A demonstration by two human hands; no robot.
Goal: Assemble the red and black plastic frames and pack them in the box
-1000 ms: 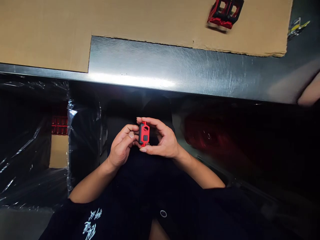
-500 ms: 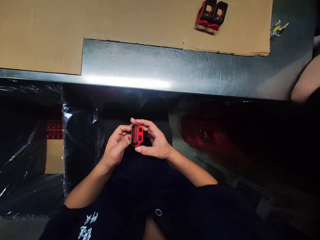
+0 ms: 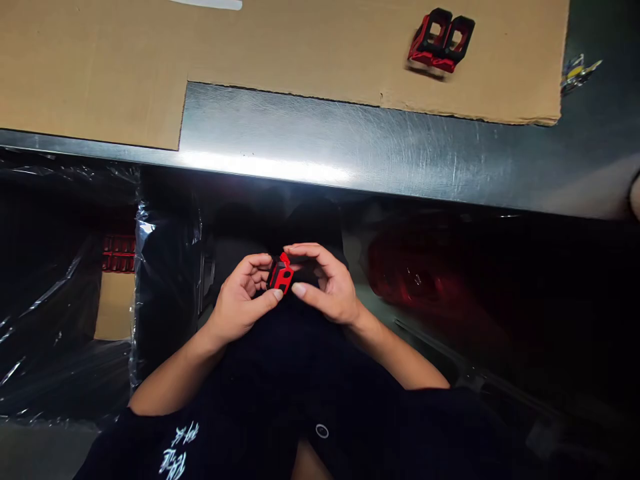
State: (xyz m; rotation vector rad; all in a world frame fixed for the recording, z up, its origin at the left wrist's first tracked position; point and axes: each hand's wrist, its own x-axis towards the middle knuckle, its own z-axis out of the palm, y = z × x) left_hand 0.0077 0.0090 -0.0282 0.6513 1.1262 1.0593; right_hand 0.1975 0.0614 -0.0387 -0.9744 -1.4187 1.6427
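A small red and black plastic part (image 3: 283, 275) is held low in front of my body, below the table edge. My left hand (image 3: 240, 297) grips it from the left, thumb on its lower end and fingertips behind its black side. On the right, my right hand (image 3: 334, 290) is curved around it with thumb and fingers apart. Its index fingertip lies close to the part's raised red tip; contact there is unclear. The right thumb stands just off the red face.
Cardboard (image 3: 310, 47) covers much of the metal table (image 3: 300, 140). Two red and black frame-like parts (image 3: 441, 41) stand on it. A shiny packet (image 3: 581, 72) lies to the right. Below left, a plastic-lined box (image 3: 143, 233) holds several red parts (image 3: 119, 253); a red translucent bag (image 3: 415, 273) sits right.
The part has tilted in my hands. My left thumb has slid onto its lower end, while my right thumb has come away from it. The person's arm at the right has mostly left view.
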